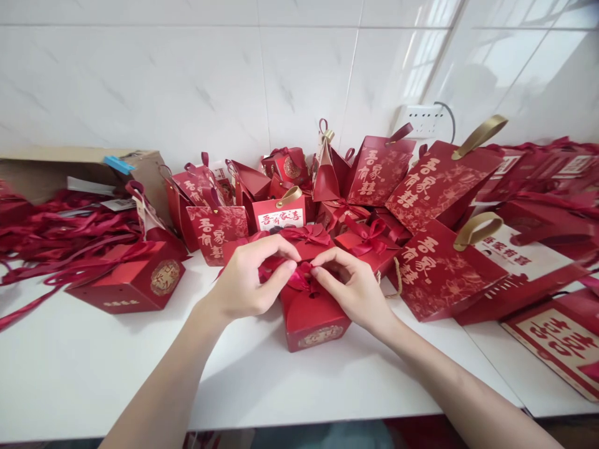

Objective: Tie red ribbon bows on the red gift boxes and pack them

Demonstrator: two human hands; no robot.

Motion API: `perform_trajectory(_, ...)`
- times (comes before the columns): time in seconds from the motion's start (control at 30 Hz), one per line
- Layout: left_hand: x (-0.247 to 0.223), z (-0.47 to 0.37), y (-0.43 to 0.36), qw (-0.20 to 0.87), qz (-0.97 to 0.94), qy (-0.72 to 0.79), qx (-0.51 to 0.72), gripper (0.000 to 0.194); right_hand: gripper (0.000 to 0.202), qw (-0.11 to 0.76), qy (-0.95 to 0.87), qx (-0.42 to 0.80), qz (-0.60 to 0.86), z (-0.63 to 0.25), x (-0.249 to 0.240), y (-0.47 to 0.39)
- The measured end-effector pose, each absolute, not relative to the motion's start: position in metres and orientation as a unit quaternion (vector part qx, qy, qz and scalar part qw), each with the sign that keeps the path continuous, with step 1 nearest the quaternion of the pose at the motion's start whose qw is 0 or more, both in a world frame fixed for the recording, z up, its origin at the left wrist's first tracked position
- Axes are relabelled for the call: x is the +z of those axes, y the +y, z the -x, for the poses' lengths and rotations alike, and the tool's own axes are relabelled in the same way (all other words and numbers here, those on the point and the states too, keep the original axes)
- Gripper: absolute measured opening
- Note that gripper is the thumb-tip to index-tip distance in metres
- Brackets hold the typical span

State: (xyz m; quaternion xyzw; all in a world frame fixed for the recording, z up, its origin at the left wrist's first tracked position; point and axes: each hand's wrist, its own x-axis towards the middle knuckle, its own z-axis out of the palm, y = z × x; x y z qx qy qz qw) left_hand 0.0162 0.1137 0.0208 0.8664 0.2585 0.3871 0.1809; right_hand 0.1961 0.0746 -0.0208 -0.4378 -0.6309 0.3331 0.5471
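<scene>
A small red gift box (314, 318) with a gold emblem on its front face stands on the white table in front of me. Dark red ribbon (303, 279) is gathered in a bow on its top. My left hand (253, 274) pinches the ribbon from the left, thumb and forefinger together. From the right, my right hand (350, 284) pinches the other side of the bow. The ribbon between the fingertips is partly hidden. Just behind this box are other red boxes with ribbon bows (369, 237).
At left lies another red box (135, 277) with loose ribbon, near a ribbon heap (70, 227) and a cardboard box (93, 163). Red gift bags with handles (381, 168) crowd the back and right. A power strip (421, 120) is on the tiled wall.
</scene>
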Motion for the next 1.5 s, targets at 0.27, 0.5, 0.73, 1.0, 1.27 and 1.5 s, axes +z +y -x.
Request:
perform_trajectory(0.27,0.017,-0.024,0.112,0.009,-0.903,0.138,0.406,0.019,0.007,0.527,-0.644,0.338,0.439,-0.197,-0.018,0.073)
perform_trajectory(0.5,0.015,-0.028,0.113,0.052,-0.905,0.11,0.408,0.024,0.014,0.492,-0.659,0.375,0.427,-0.199,-0.015,0.073)
perform_trajectory(0.73,0.007,-0.03,0.118,0.181,-0.872,0.224,0.396,0.015,0.024,0.496,-0.613,0.463,0.405,-0.199,-0.017,0.074)
perform_trajectory(1.0,0.008,-0.031,0.123,0.258,-0.835,0.316,0.368,0.013,0.035,0.552,-0.56,0.463,0.408,-0.196,-0.015,0.07)
perform_trajectory(1.27,0.004,-0.032,0.128,0.218,-0.861,0.266,0.374,0.014,0.041,0.56,-0.561,0.444,0.418,-0.198,-0.014,0.071)
perform_trajectory(1.5,0.007,-0.026,0.123,0.202,-0.886,0.225,0.35,0.021,0.038,0.564,-0.552,0.442,0.426,-0.199,-0.014,0.071)
